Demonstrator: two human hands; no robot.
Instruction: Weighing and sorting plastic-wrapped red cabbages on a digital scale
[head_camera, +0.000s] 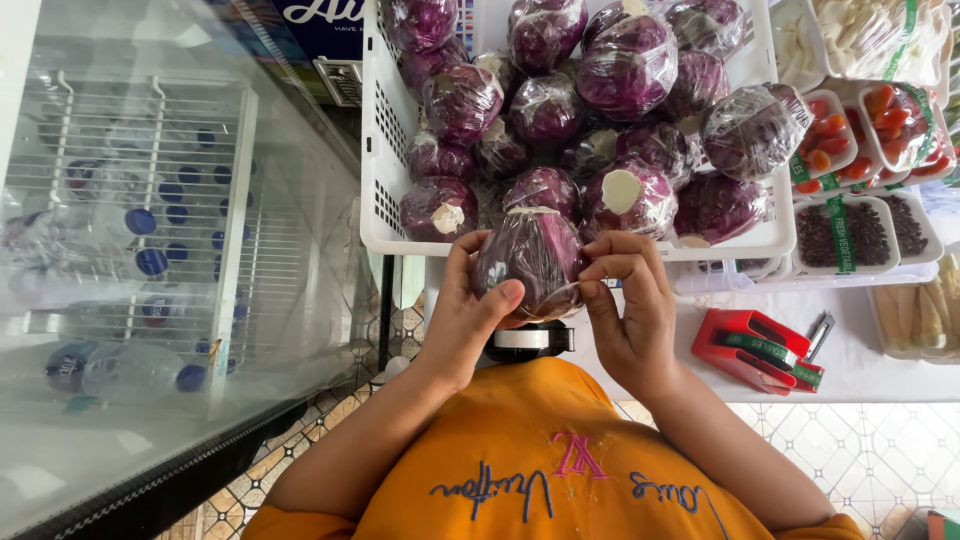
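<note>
a: what have the hands got?

b: one purple cabbage (532, 262) wrapped in clear film, held up in the middle of the view, just at six o'clock of the white crate (385, 150). the left hand (462, 320) cups it from nine o'clock, fingers curled around the far side and the thumb pressed flat on the near face. the right hand (628, 318) is at three o'clock, its thumb and forefinger pinched shut on a thin strip or edge of film at the cabbage's side; the other fingers are loosely bent.

a: where does it sit against the rest?

b: clear of the table (850, 350), in the air, right over a tape dispenser (528, 340) with a white roll. the crate at twelve o'clock is piled with more wrapped cabbages (560, 110). at three o'clock lies a red tape dispenser (758, 348), and trays of small tomatoes (828, 140) stand at two o'clock. a glass-fronted cooler with bottles (130, 240) fills nine o'clock.

a: what could go wrong?

b: i'd judge the film is the weak point: pull the pinched bit too hard and it may tear or bunch, leaving the wrap loose. the film is slick, so if the left thumb eases off, the cabbage could roll out of the palm and drop onto the dispenser or the floor.
</note>
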